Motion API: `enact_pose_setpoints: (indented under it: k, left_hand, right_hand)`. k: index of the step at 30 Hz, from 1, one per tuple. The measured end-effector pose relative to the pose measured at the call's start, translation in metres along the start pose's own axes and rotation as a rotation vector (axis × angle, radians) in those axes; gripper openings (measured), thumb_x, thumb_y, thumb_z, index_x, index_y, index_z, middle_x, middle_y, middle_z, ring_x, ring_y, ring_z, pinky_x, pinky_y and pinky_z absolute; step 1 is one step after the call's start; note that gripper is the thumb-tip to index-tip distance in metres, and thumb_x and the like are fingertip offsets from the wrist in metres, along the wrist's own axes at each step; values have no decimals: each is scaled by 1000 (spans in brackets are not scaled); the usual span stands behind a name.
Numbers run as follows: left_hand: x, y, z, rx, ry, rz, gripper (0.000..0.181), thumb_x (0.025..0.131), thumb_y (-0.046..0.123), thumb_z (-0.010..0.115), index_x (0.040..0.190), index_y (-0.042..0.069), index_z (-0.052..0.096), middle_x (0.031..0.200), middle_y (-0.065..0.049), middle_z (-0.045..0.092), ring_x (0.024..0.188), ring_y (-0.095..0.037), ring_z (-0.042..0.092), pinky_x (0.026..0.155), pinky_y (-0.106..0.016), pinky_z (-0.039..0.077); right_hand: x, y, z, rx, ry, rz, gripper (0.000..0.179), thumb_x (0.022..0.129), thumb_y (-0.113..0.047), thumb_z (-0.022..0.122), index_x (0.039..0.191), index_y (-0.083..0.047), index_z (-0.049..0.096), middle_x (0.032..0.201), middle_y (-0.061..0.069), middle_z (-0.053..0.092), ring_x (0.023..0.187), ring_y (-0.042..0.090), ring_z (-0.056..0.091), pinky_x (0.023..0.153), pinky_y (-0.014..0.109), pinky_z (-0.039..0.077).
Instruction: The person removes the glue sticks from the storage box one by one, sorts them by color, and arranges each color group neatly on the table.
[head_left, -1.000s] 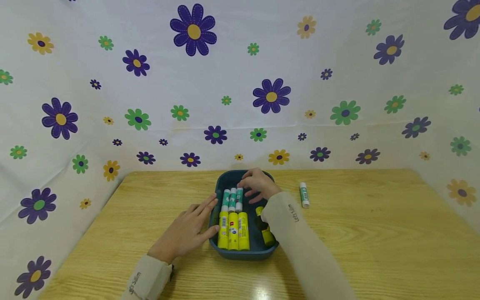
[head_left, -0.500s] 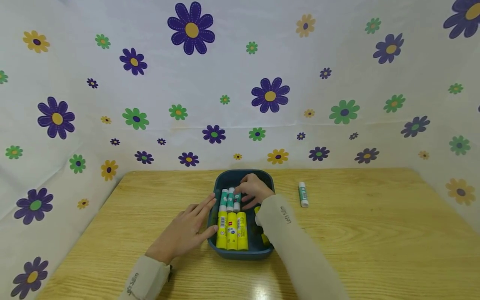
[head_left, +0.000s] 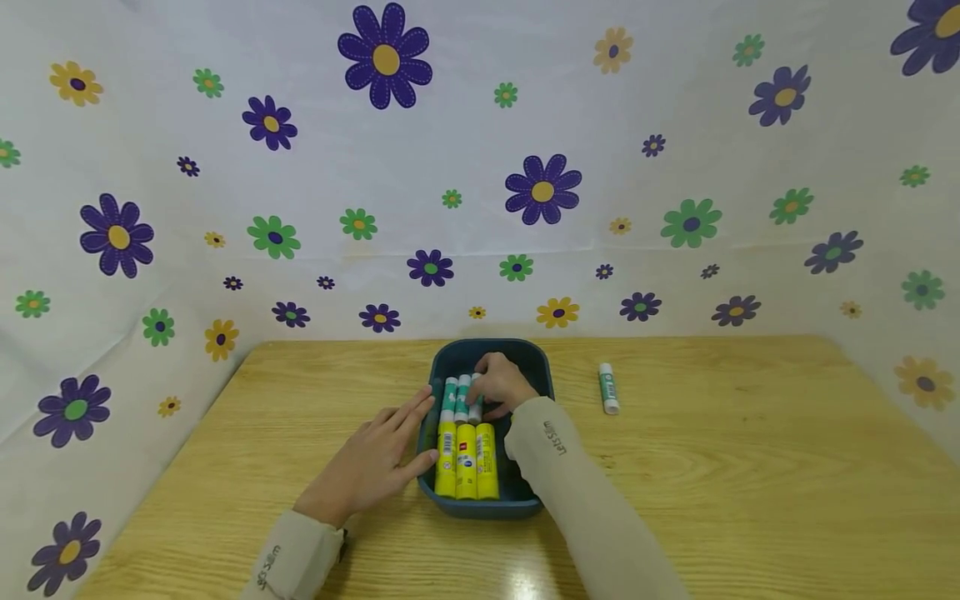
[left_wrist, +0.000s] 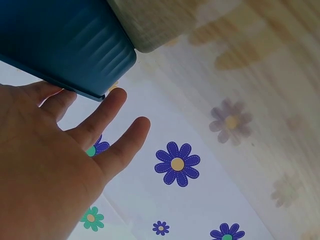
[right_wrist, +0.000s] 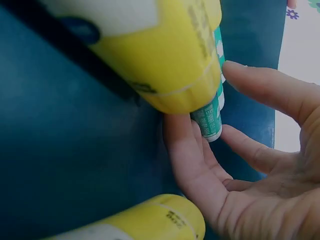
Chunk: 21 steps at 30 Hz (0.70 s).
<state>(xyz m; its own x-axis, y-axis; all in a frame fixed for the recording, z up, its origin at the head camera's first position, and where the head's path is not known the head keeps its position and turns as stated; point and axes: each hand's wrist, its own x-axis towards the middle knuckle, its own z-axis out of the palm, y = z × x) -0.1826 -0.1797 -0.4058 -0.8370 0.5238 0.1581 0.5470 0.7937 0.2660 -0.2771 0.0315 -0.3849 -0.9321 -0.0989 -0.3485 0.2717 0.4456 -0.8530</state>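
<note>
Your right hand (head_left: 501,385) closes on a slim green-and-white glue stick (head_left: 476,412) in the tray

The glue stick is a slender cylinder with white ends and a green printed label, and it lies in the dark blue plastic tray (head_left: 487,508) as the rightmost of three alike. Your right fingers (right_wrist: 190,155) curl round it; you cannot tell from here how firmly they grip. Your left hand (head_left: 375,467) lies with its fingers extended and spread, touching the tray's left rim. The left wrist view shows the tray's ribbed outer wall.

The tray sits on a pale wood-grain counter (head_left: 750,467), which shows a bright reflection at its near edge. A white sheet printed with purple, green and yellow flowers (head_left: 465,125) hangs behind and along the sides.

Two matching green-and-white sticks (head_left: 448,398) lie just left of yours. Three fatter yellow glue sticks (head_left: 466,462) lie side by side nearer you. Another yellow glue stick (right_wrist: 170,220) shows below your hand in the right wrist view. One loose green-and-white stick (head_left: 609,389) rests on the counter, right of the tray. Your right beige sleeve (head_left: 592,492) covers part of the tray's right side in the head view.
</note>
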Motion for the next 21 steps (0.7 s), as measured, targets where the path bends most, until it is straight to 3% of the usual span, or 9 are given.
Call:
enact_pose_setpoints:
  k: [13, 21]
  left_hand:
    - [-1, 0, -2, -3, 8, -4, 74, 103, 47, 54, 159, 6, 31, 168, -3, 21, 135, -40, 46, 106, -63, 40]
    - [0, -1, -1, -8, -6, 2, 74, 103, 47, 54, 160, 5, 30, 168, -4, 20, 135, -41, 46, 105, -64, 40]
  right_hand:
    - [0, -2, 2, -62, -4, -72, 52, 78, 14, 73, 125, 4, 52, 106, 19, 58, 91, 33, 64, 62, 40, 62]
    - [-12, -12, -10, 44, -61, -117, 53, 83, 11, 70, 131, 5, 50, 109, 23, 63, 90, 36, 69, 70, 45, 62]
